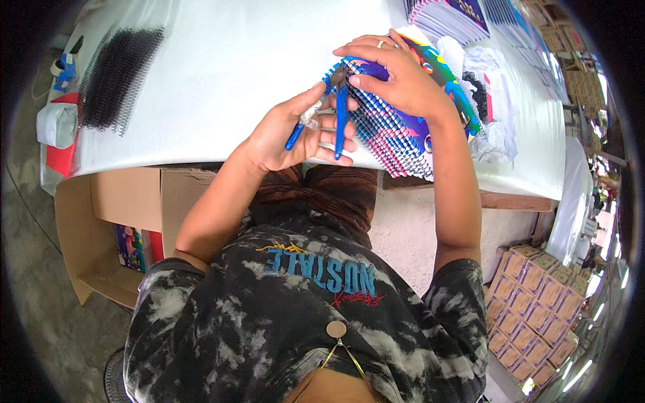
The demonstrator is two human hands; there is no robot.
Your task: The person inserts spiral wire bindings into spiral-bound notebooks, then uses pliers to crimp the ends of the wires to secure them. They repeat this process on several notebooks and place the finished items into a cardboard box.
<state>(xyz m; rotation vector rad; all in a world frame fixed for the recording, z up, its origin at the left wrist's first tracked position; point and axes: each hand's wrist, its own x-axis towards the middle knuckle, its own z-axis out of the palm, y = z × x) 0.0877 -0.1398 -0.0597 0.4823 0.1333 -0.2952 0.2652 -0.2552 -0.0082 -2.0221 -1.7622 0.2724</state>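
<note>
My left hand (279,138) holds a pair of blue-handled cutting pliers (341,111). Their handles are spread apart, and one is wrapped in something whitish. The dark jaws are at the corner of a pile of spiral-bound notebooks (396,124), by the ends of the coils. Over the notebooks' colourful covers lies my right hand (403,77), wearing a ring. Its fingers are spread and its thumb points at the plier jaws. The coils fan down toward the table's near edge in blue, black, white and pink. Exactly what the jaws touch is too small to tell.
Loose black spiral coils (121,77) lie on the white-covered table (235,80) at left, near a tape roll (57,125). More notebooks (447,19) are stacked at the far right, beside crumpled white wrapping (494,138). Below left stands an open cardboard box (127,195); stacked cartons (534,302) stand lower right.
</note>
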